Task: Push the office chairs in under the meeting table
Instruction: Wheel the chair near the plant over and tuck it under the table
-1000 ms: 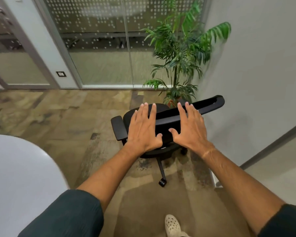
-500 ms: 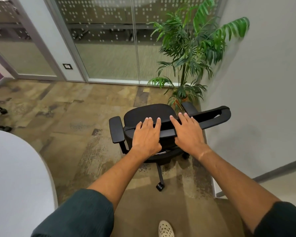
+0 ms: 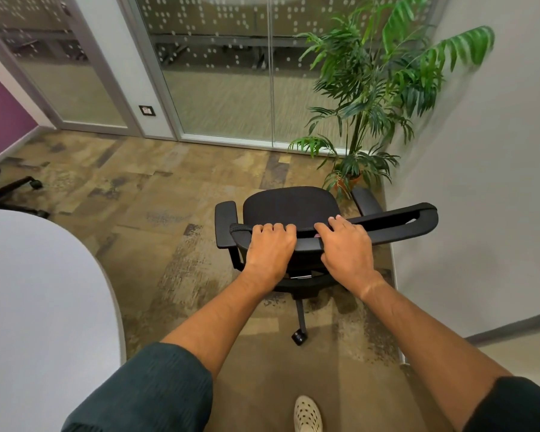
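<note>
A black office chair (image 3: 289, 205) stands on the carpet in front of me, its seat facing away toward the glass wall. My left hand (image 3: 270, 249) and my right hand (image 3: 348, 252) both curl over the top edge of its backrest (image 3: 396, 224), side by side, fingers wrapped on it. The white meeting table (image 3: 41, 307) fills the lower left, its curved edge about a chair's width to the left of the chair. Most of the chair's base is hidden; one leg with a castor (image 3: 299, 336) shows.
A tall potted palm (image 3: 371, 98) stands just beyond the chair in the corner. A grey wall (image 3: 480, 182) runs close along the right. Glass partitions close the far side. Part of another black chair (image 3: 0, 188) shows at the far left edge. My shoe (image 3: 307, 416) is at the bottom.
Both hands have gone from flat and open above the backrest to curled around its top edge. My view has shifted so the chair sits lower and more of the room shows.
</note>
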Action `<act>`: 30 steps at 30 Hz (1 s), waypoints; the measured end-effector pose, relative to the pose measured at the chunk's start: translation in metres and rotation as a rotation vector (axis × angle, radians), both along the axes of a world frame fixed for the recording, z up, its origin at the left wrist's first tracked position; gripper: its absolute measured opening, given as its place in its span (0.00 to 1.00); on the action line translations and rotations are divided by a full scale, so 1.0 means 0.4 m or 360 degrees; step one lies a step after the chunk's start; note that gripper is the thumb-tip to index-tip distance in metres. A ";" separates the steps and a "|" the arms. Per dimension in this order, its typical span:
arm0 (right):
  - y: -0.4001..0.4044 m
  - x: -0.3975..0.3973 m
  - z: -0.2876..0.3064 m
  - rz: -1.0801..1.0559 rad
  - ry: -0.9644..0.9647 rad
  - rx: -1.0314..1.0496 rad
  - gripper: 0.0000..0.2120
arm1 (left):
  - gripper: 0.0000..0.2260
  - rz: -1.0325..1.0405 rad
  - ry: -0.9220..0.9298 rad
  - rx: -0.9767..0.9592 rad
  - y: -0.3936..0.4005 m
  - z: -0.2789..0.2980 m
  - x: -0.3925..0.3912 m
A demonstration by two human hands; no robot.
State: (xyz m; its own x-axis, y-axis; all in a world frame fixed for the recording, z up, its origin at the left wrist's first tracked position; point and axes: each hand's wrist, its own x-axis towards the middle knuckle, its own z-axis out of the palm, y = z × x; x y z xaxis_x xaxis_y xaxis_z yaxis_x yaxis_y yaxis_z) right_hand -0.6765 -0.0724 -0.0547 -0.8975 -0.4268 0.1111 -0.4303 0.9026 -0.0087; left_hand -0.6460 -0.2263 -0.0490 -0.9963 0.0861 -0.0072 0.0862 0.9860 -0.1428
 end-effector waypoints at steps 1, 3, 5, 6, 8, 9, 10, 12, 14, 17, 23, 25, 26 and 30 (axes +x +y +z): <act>-0.006 0.007 0.001 0.0013 -0.0003 -0.0010 0.17 | 0.20 0.0012 0.0002 -0.0005 -0.007 0.000 0.008; -0.016 0.021 0.003 0.0045 0.0012 -0.0002 0.16 | 0.20 0.0033 0.0001 -0.0014 -0.018 -0.001 0.026; -0.022 0.035 0.003 0.0083 0.0040 0.0003 0.15 | 0.19 0.0051 0.0004 -0.0003 -0.025 -0.002 0.048; -0.026 0.043 0.002 0.0097 0.0047 -0.0011 0.15 | 0.19 0.0062 0.0007 0.0004 -0.028 -0.003 0.061; -0.032 0.062 -0.001 0.0118 0.0053 -0.0059 0.14 | 0.20 0.0087 0.0012 0.0011 -0.034 -0.003 0.089; -0.035 0.072 -0.002 0.0128 0.0054 -0.0085 0.14 | 0.20 0.0098 0.0015 0.0017 -0.035 -0.002 0.105; -0.038 0.082 -0.003 0.0138 0.0051 -0.0103 0.15 | 0.20 0.0109 0.0018 0.0027 -0.036 -0.001 0.121; -0.041 0.103 -0.005 0.0158 0.0030 -0.0111 0.17 | 0.19 0.0135 0.0014 0.0048 -0.036 0.001 0.153; -0.042 0.122 -0.008 0.0184 0.0019 -0.0124 0.20 | 0.19 0.0167 0.0013 0.0067 -0.035 0.001 0.184; -0.043 0.144 -0.015 0.0245 0.0052 -0.0175 0.19 | 0.19 0.0227 0.0012 0.0101 -0.030 0.000 0.226; -0.034 0.175 -0.028 0.0390 0.0140 -0.0256 0.18 | 0.18 0.0365 -0.0020 0.0159 -0.010 0.000 0.294; -0.036 0.181 -0.027 0.0441 0.0144 -0.0264 0.20 | 0.17 0.0410 -0.0015 0.0169 -0.007 0.000 0.309; -0.039 0.182 -0.027 0.0464 0.0150 -0.0271 0.20 | 0.17 0.0434 -0.0012 0.0177 -0.006 0.001 0.315; -0.054 0.190 -0.029 0.0561 0.0188 -0.0319 0.18 | 0.18 0.0533 -0.0041 0.0198 -0.010 0.003 0.342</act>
State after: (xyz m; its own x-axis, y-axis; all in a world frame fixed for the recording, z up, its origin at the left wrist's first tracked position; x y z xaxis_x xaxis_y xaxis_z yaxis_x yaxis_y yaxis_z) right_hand -0.6003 -0.0939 -0.0661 -0.6764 -0.6650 0.3166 -0.7212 0.6854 -0.1010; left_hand -0.5091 -0.2303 -0.0477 -0.9691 -0.2431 -0.0426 -0.2424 0.9699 -0.0220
